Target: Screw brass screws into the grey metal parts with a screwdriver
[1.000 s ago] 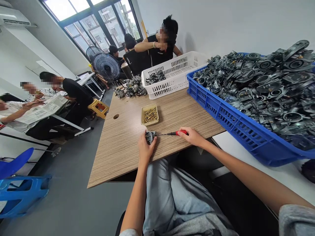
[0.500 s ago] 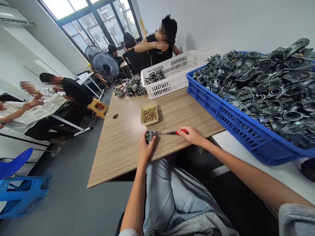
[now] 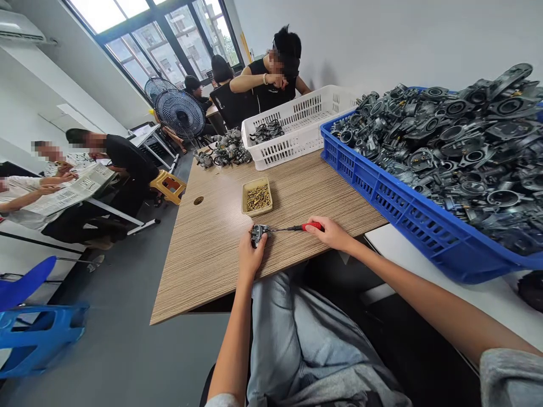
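Little has shifted this past second, so the work seems to continue at one spot: by the table's (image 3: 190, 265) near edge, the left hand (image 3: 251, 255) grips a metal part (image 3: 257, 234), the right hand (image 3: 333, 234) holds a screwdriver (image 3: 297, 228) to its right side, and the box (image 3: 255, 183) of brass pieces (image 3: 258, 199) beyond and blue crate (image 3: 375, 195) rightward stand apart.

Blue crate (image 3: 382, 183) at three o'clock, blue stool (image 3: 55, 333) at eight o'clock: both cut off. Toward seven, near centre, left hand (image 3: 251, 253) partly hides metal part (image 3: 258, 232); tip of screwdriver (image 3: 294, 228) too small to discern.
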### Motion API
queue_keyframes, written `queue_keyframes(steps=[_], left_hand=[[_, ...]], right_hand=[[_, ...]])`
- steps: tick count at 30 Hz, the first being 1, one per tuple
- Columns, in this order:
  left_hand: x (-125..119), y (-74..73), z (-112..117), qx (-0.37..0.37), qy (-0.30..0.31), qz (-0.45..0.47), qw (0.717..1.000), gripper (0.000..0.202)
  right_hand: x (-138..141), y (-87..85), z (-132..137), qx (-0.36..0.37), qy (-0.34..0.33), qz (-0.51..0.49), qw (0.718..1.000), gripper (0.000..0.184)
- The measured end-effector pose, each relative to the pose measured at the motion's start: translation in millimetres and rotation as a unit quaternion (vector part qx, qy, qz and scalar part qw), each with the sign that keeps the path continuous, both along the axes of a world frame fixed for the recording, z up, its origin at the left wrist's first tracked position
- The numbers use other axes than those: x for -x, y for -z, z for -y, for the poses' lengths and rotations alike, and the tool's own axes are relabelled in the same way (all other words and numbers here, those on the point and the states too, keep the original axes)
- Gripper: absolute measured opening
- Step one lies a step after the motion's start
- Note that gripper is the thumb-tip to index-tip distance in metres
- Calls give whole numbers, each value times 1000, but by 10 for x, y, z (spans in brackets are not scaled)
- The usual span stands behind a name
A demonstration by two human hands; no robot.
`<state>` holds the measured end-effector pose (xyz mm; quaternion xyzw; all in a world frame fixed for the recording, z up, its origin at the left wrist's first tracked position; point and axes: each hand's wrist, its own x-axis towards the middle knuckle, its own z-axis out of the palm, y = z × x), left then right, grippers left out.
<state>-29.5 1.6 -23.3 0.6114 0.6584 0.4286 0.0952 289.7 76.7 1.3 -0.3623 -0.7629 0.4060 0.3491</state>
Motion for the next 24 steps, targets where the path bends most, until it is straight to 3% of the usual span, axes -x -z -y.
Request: queue_keyframes(steps=[24], left_hand=[[-28,-30,16,-13,-14,-13,1000,51]], right_hand=[[4,43,-1,-26,5,5,1000,21]])
